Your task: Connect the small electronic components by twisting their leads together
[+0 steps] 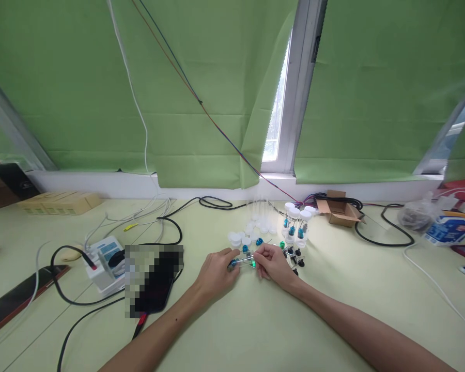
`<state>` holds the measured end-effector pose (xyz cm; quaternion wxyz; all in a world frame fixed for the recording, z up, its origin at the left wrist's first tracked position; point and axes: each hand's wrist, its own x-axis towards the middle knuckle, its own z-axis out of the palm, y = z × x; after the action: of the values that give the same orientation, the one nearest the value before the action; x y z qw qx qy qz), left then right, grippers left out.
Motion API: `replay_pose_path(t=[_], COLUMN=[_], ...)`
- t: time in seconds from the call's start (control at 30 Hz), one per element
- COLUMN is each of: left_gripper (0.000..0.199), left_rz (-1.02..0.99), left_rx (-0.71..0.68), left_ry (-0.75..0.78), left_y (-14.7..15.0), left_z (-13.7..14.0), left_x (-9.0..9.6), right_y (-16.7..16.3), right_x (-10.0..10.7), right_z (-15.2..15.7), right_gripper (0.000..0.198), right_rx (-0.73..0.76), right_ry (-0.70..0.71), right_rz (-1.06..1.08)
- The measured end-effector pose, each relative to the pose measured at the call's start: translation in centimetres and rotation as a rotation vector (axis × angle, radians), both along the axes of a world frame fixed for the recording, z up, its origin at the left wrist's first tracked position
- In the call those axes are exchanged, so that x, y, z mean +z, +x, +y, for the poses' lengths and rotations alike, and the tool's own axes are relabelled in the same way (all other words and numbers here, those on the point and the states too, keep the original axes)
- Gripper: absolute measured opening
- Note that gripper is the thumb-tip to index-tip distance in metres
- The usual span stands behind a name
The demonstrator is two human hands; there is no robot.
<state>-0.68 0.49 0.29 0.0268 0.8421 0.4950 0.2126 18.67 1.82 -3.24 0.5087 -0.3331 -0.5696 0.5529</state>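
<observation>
My left hand (217,271) is closed around one end of a thin, clear or shiny rod-like piece (243,260) with blue at that end. At its other end, my right hand (273,264) pinches with thumb and forefinger; the exact contact is too small to make out. Just below the piece, near the right fingers, shows a small green part (253,263). Small blue parts (259,241) and white round caps (235,238) lie just beyond the hands. Black small parts with thin metal pins (297,257) are scattered right of my right hand.
Capped clear tubes with blue parts inside (291,227) stand behind the hands, beside uncapped clear tubes (261,217). An open cardboard box (339,209) is at the back right. Leftward are a phone (158,284), a white power strip (104,266) and black cables (174,225).
</observation>
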Motion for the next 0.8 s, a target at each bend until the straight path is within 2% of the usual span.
replay_pose_path(t=[0.33,0.8], left_gripper=[0.028,0.026], left_rz=[0.080,0.254], left_rx=[-0.046,-0.112], left_ry=[0.042,0.130], left_y=[-0.24,-0.48], left_z=[-0.22,-0.03], left_x=[0.48,0.00], right_y=[0.26,0.44], right_x=[0.27,0.19], right_z=[-0.15,-0.35], right_gripper=[0.038,0.027], right_rx=[0.032,0.059], right_ry=[-0.016,0.000], right_rz=[-0.076,-0.170])
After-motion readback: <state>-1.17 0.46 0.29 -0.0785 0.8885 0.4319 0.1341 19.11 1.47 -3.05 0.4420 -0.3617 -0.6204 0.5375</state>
